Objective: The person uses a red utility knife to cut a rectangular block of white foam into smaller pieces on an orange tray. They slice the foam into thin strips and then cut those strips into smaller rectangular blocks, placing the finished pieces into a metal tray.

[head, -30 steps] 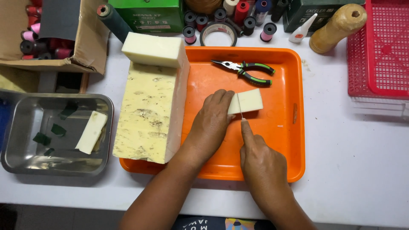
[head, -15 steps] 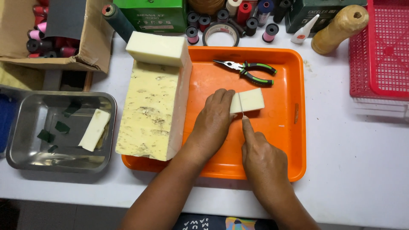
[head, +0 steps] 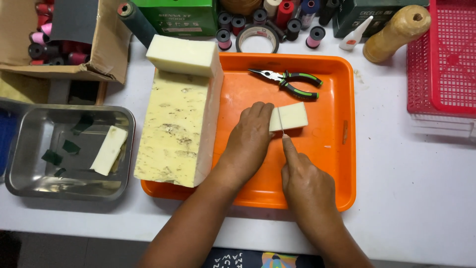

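Remaining pressed on the pale foam block (head: pixel 290 116), left hand (head: pixel 250 136); right hand (head: pixel 305 181) fingers still gripping blade (head: pixel 280 121).

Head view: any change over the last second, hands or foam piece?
Almost none. The left hand still presses the small foam piece down on the orange tray; the right hand still holds the thin blade across it, with no clear travel. Nothing was picked up or let go. The big foam block, pliers and steel tray stayed put; only the camera shifted slightly.
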